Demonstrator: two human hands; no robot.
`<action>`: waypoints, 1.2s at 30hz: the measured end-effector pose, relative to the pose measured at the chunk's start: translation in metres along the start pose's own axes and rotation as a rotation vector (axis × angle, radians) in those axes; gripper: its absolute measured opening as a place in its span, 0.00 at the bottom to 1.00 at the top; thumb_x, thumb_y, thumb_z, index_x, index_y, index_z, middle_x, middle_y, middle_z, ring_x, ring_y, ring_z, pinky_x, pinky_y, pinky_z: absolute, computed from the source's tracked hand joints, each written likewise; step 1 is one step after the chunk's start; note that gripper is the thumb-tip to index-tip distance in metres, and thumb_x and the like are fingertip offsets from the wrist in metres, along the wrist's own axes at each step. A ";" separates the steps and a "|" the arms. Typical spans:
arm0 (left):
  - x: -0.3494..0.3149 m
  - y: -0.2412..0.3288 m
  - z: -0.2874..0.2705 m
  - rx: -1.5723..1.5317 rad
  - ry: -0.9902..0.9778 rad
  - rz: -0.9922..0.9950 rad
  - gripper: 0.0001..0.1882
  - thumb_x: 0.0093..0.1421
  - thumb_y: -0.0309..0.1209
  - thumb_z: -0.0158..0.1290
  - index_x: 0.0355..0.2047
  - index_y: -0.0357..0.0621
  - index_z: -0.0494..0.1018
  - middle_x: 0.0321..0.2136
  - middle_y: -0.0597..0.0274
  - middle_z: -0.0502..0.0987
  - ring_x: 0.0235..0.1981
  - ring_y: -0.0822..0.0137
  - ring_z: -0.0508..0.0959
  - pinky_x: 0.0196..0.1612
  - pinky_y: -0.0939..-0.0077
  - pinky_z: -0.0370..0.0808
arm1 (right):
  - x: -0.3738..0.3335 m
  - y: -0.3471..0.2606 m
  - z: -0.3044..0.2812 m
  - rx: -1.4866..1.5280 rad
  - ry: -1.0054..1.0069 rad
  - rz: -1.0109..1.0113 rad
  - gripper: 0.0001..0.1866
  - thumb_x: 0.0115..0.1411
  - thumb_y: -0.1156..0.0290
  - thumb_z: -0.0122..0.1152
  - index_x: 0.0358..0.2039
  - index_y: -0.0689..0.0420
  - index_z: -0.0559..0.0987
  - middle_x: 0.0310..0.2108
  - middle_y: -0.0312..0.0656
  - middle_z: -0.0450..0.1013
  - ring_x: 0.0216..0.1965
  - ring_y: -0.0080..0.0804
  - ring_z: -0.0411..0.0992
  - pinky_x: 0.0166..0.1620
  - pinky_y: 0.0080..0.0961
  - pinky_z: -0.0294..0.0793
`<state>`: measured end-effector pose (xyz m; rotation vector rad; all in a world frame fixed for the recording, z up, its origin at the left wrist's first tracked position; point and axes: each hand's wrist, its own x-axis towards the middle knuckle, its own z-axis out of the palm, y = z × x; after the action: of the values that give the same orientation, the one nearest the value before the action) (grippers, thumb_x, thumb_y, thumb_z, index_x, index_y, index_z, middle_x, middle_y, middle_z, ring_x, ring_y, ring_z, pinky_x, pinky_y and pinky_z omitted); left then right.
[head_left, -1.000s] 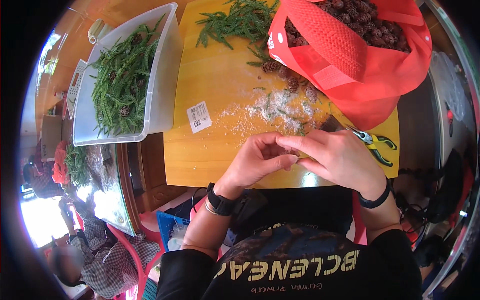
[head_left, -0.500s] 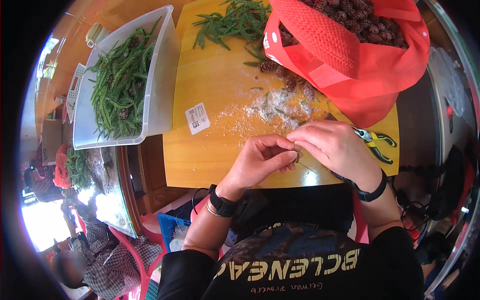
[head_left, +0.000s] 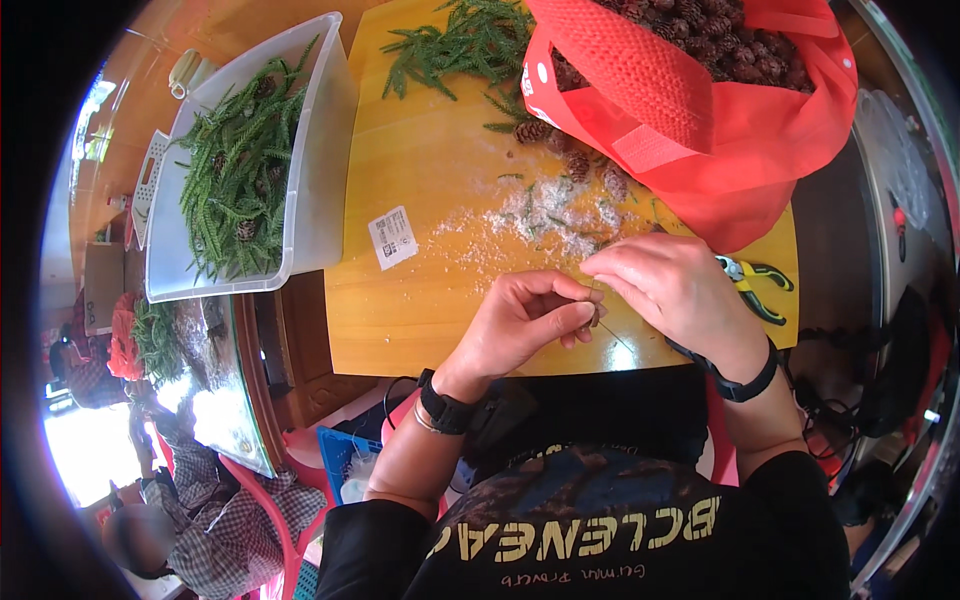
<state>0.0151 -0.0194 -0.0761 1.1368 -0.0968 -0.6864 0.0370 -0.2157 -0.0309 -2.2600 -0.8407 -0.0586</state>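
My left hand (head_left: 525,322) is closed in a pinch near the table's front edge. Between its thumb and fingers shows a bit of a small brown piece, perhaps a pine cone, mostly hidden by the fingers. A thin wire (head_left: 612,333) sticks out from it toward the lower right. Just to the right, my right hand (head_left: 680,292) has its fingers pressed together at the upper end of a fine wire strand rising from the left fingertips. Several brown pine cones (head_left: 577,166) and white flakes (head_left: 555,215) lie on the wooden table (head_left: 450,330) beyond both hands.
Yellow-and-black pliers (head_left: 757,287) lie right of my right hand. A red bag (head_left: 740,180) full of pine cones stands at the far right. Green sprigs (head_left: 460,50) lie at the back; more fill a clear plastic bin (head_left: 318,150) at left. A white label (head_left: 393,238) rests nearby.
My right hand has shifted slightly right, opening a small gap from the left fingertips, where a fine wire strand now shows. My left hand has stayed nearly in place.
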 end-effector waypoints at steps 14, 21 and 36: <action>0.001 -0.003 -0.004 -0.060 0.032 0.044 0.05 0.58 0.24 0.51 0.35 0.37 0.72 0.29 0.60 0.77 0.26 0.73 0.76 0.27 0.84 0.72 | 0.000 -0.007 -0.012 0.071 -0.243 0.015 0.26 0.45 0.66 0.66 0.45 0.59 0.71 0.38 0.47 0.72 0.40 0.45 0.71 0.44 0.34 0.70; 0.000 -0.002 -0.003 -0.037 0.025 0.025 0.05 0.58 0.24 0.51 0.34 0.37 0.72 0.27 0.60 0.76 0.25 0.74 0.76 0.27 0.84 0.72 | -0.003 -0.010 -0.009 0.034 -0.247 0.043 0.24 0.45 0.71 0.64 0.44 0.59 0.72 0.36 0.45 0.72 0.38 0.43 0.71 0.42 0.33 0.70; -0.001 -0.004 -0.008 -0.109 -0.079 0.108 0.14 0.56 0.30 0.57 0.39 0.35 0.71 0.33 0.54 0.77 0.29 0.71 0.77 0.29 0.83 0.74 | 0.001 -0.012 -0.026 -0.064 -0.075 -0.035 0.20 0.46 0.76 0.63 0.42 0.59 0.74 0.31 0.42 0.74 0.31 0.37 0.73 0.36 0.29 0.73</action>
<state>0.0164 -0.0134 -0.0826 0.9932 -0.1845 -0.6325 0.0359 -0.2258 -0.0039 -2.3197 -0.9307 -0.0168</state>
